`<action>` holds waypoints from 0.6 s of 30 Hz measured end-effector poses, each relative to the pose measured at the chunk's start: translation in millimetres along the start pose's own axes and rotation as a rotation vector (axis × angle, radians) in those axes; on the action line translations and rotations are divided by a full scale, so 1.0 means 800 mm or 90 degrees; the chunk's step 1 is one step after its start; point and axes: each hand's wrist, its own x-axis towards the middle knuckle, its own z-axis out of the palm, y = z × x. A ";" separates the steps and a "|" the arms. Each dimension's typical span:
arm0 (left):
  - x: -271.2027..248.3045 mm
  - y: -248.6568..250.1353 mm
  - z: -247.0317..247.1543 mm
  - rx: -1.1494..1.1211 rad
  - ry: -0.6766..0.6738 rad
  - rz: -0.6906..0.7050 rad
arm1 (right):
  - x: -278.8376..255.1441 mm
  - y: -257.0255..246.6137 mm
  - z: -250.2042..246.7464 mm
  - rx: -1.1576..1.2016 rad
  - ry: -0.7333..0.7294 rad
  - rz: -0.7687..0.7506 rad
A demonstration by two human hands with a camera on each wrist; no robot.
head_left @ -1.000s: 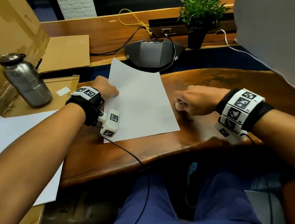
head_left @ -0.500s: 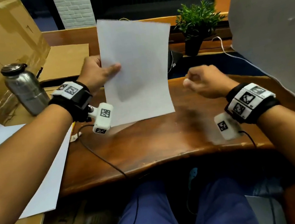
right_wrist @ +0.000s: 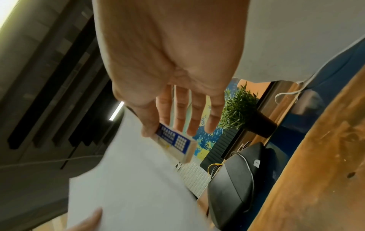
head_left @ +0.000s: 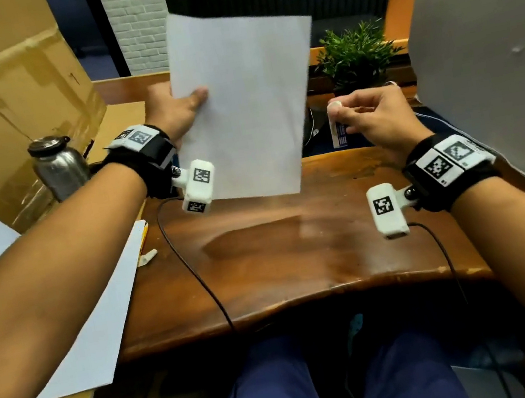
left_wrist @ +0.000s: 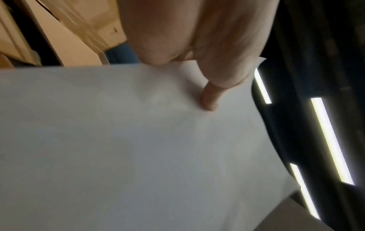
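Along the near edge of the desk (head_left: pixel 282 265), loose white sheets (head_left: pixel 92 314) overhang the left side and the wrist cables trail across the wood. Above the desk's middle, I have the left hand (head_left: pixel 178 107) pinching the sheet of paper (head_left: pixel 246 107) at its left edge, thumb flat on the near face, the other fingers hidden behind it. The sheet hangs roughly upright, clear of the wood, with its lower edge free. To its right and apart from it, the right hand (head_left: pixel 376 117) pinches the eraser (head_left: pixel 336 127) between thumb and forefinger. Its other fingers show straight in the right wrist view. Beyond the hands stand a steel bottle (head_left: pixel 59 166) at left, a dark speaker unit (right_wrist: pixel 233 187) and a potted plant (head_left: pixel 355 54).

I read the step in hand as inspection of the raised sheet, with the eraser held ready. The next move calls for laying the sheet flat on the desk, pinning it with the left hand, then bringing the eraser down on any mark found. A one-edge hold lets paper flex, so I would lower it slowly.
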 end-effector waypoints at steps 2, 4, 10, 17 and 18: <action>0.024 -0.025 -0.030 0.160 0.067 -0.033 | -0.006 0.003 -0.002 -0.057 -0.051 0.004; 0.041 -0.045 -0.055 0.248 0.090 -0.080 | -0.010 0.007 -0.001 -0.100 -0.099 0.020; 0.055 -0.067 -0.085 0.456 0.059 -0.197 | 0.007 0.016 0.064 -0.238 -0.214 0.009; 0.062 -0.094 -0.083 0.582 0.009 -0.253 | 0.033 0.031 0.171 -0.303 -0.255 0.005; 0.065 -0.102 -0.082 0.589 0.005 -0.251 | 0.037 0.036 0.182 -0.309 -0.260 0.012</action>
